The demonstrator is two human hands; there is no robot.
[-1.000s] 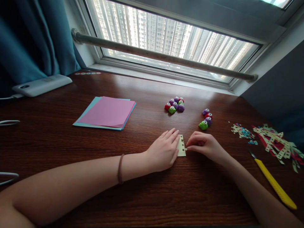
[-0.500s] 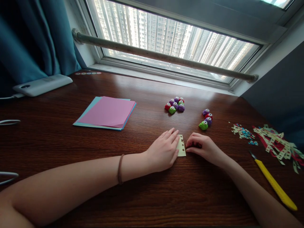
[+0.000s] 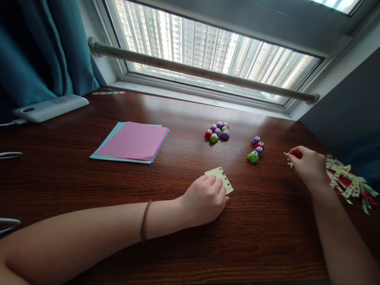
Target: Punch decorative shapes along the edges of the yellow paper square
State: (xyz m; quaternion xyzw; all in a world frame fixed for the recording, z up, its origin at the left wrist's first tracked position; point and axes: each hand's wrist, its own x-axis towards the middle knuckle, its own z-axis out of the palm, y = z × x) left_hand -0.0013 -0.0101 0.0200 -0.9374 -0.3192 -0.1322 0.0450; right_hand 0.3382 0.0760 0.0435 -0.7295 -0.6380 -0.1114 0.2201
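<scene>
My left hand (image 3: 204, 198) rests with curled fingers on a small pale yellow piece of paper (image 3: 213, 171). Star-shaped holes run along the paper's right edge, and my fingers cover its lower left part. At the right, my right hand (image 3: 308, 164) is over a scatter of tiny paper cut-outs (image 3: 290, 162), hiding most of them. Its thumb and forefinger are pinched together; whether a cut-out is between them I cannot make out. Several small craft punches (image 3: 253, 156) in green, purple and red stand between the hands, farther back.
Another cluster of punches (image 3: 214, 137) stands at mid-table. Left of it lies a stack of coloured paper (image 3: 133, 140). Paper strips (image 3: 344, 180) are heaped at the far right. A white phone-like device (image 3: 55, 108) with a cable lies by the curtain (image 3: 59, 47).
My right hand has moved right, from beside the paper to the cut-outs, and its arm now hides the yellow craft knife. My left fingers have curled from lying flat, and the paper has turned slightly.
</scene>
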